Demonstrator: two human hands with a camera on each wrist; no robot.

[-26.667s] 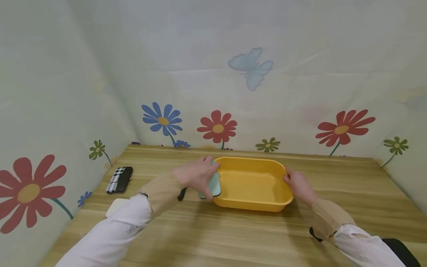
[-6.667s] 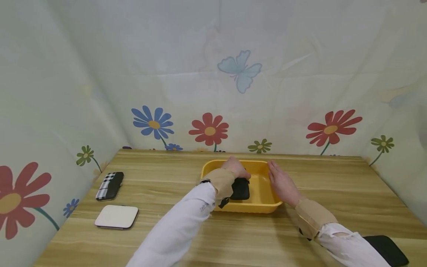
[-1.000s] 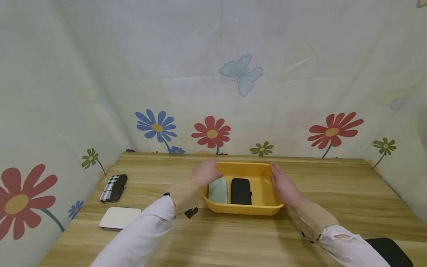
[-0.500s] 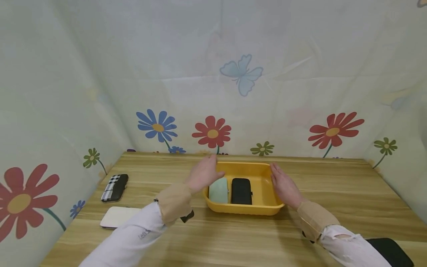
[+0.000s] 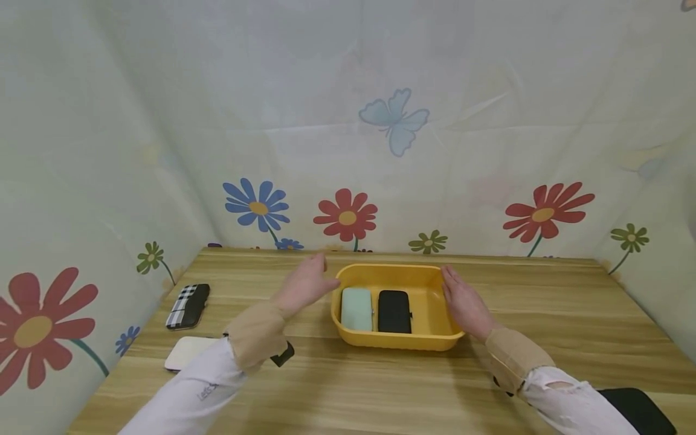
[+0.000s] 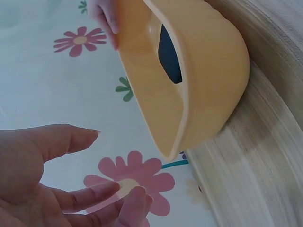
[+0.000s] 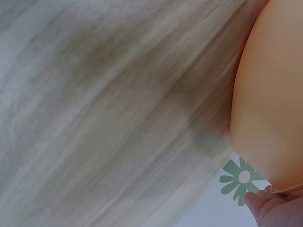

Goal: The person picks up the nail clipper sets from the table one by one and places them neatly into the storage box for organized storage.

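A yellow basin [image 5: 394,342] stands on the table with a mint-green case [image 5: 356,309] at its left and a black case [image 5: 394,312] beside it, lying flat and apart. My left hand [image 5: 306,286] is in the air just left of the basin, empty, thumb and fingers spread; the left wrist view shows the same hand [image 6: 61,179] off the basin's wall [image 6: 213,71]. My right hand [image 5: 469,307] rests with fairly straight fingers along the basin's right rim. In the right wrist view, fingertips [image 7: 265,201] touch the rim, the rest of that hand being out of frame.
At the table's left lie a black case with a checked part [image 5: 188,307] and a white case [image 5: 187,350], partly behind my left sleeve. A black item [image 5: 637,411] lies at the front right, partly behind my right sleeve. A flowered curtain [image 5: 467,151] hangs behind the table.
My left hand has moved left, away from the basin's left rim, uncovering the mint-green case more fully. My right hand and the basin have stayed in place. Over the earlier frames, both cases came into the basin.
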